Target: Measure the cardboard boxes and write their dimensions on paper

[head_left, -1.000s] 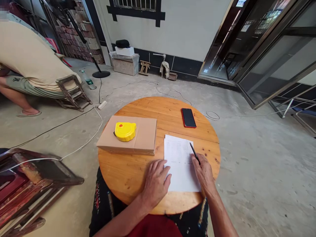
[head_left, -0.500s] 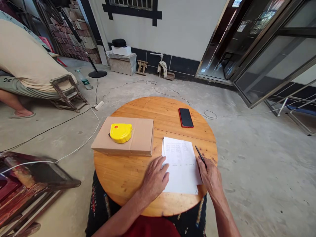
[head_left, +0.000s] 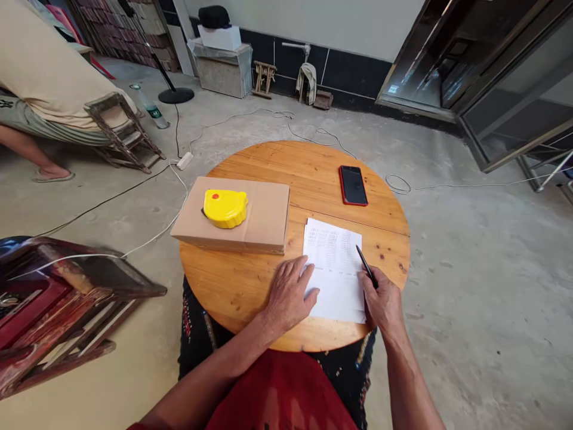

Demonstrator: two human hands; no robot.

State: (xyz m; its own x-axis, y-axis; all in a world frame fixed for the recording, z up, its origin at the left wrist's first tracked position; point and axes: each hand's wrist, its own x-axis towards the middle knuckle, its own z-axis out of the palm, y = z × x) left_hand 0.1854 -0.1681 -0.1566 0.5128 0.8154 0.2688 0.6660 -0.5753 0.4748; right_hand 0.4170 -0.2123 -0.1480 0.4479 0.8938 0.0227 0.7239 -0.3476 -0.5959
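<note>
A printed white sheet of paper (head_left: 333, 263) lies on the near right part of a round wooden table (head_left: 268, 280). My left hand (head_left: 289, 295) rests flat on the paper's left edge, fingers spread. My right hand (head_left: 382, 301) grips a black pen (head_left: 366, 266) at the sheet's right edge, the pen slanting up to the left. A flat cardboard box (head_left: 264, 218) sits on the table's left side with a yellow tape measure (head_left: 224, 208) on top. A red-edged phone (head_left: 353, 185) lies face up farther back.
A dark wooden chair (head_left: 67, 298) lies on its side at the left. Another person (head_left: 40, 77) bends over a wooden stool (head_left: 119, 128) at far left. Cables and a power strip (head_left: 184, 160) cross the concrete floor. A fan stand, bottle and boxes stand by the wall.
The view has tilted downward, so the table sits higher in frame. My right hand with the pen has drawn slightly in toward the paper's right edge. My left hand stays on the paper.
</note>
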